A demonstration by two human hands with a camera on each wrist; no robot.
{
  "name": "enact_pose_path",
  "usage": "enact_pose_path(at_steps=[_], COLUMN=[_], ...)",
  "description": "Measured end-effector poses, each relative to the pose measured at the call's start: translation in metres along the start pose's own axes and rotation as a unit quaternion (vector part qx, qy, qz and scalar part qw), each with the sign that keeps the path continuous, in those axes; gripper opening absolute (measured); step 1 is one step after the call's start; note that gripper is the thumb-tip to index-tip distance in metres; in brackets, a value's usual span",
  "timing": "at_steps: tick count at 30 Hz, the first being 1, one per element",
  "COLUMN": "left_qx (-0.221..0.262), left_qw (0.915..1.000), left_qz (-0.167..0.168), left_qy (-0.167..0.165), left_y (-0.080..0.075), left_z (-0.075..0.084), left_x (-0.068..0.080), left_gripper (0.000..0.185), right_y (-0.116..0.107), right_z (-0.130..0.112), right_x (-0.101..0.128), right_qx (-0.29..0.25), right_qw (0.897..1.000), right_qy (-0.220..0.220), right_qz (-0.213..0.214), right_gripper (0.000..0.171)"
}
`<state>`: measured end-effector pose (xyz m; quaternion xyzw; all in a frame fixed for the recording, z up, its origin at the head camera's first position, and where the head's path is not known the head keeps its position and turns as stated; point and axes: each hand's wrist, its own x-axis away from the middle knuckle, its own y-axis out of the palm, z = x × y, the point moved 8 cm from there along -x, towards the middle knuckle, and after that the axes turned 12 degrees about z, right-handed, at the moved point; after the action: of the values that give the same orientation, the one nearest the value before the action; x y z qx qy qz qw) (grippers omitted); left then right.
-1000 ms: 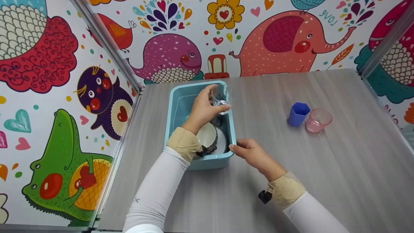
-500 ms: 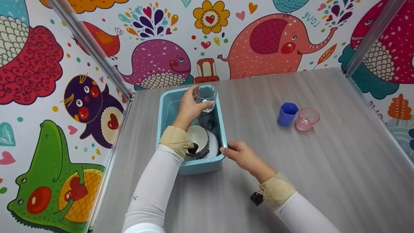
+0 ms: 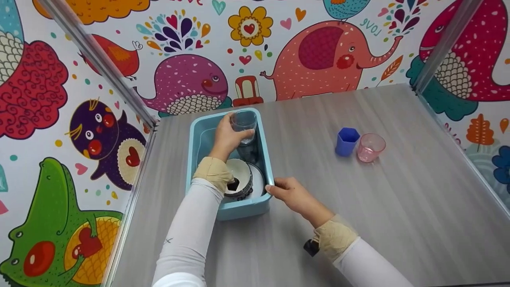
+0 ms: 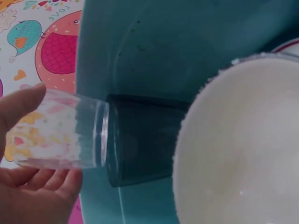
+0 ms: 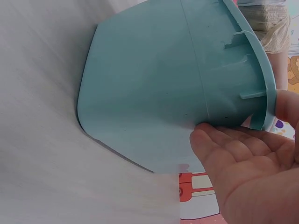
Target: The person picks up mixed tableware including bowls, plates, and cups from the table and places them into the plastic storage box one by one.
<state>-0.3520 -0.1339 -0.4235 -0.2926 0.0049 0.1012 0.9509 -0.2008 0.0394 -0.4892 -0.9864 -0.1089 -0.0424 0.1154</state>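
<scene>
My left hand (image 3: 227,137) holds a clear drinking glass (image 3: 244,120) between thumb and fingers, over the far right part of a light-blue plastic bin (image 3: 190,159). Beneath it, inside the bin, stands a dark translucent cup (image 4: 145,140); the glass's base is right at its rim, and whether they touch I cannot tell. Nearer me in the bin are a cream-coloured bowl (image 3: 240,169) with a dark outside and a white plate (image 3: 259,181) with a dark edge, partly hidden. My right hand (image 3: 294,196) grips the bin's near right corner, thumb on the rim and fingers against the outer wall.
A blue hexagonal cup (image 3: 346,142) and a pink translucent cup (image 3: 370,147) stand close together on the grey table (image 3: 358,207), to the right of the bin. Walls with cartoon animals, framed by metal posts (image 3: 99,63), enclose the table at the back and sides.
My left hand has brought the clear glass leftward from the bin's right rim to over the dark cup. My right hand keeps its grip on the corner. The head view has shifted slightly.
</scene>
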Motion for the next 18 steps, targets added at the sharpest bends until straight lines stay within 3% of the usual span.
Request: enact_pose_path(at_steps=[18], left_qx=[-0.048], left_qw=[0.9987], left_qz=[-0.013], left_qy=[-0.005], left_y=[0.017], left_z=[-0.018], left_x=[-0.005], left_gripper=[0.086], right_y=[0.0], right_z=[0.0], right_x=[0.0], right_qx=[0.0], right_qw=[1.0], right_qy=[0.004], right_qz=[-0.004], right_gripper=[0.031])
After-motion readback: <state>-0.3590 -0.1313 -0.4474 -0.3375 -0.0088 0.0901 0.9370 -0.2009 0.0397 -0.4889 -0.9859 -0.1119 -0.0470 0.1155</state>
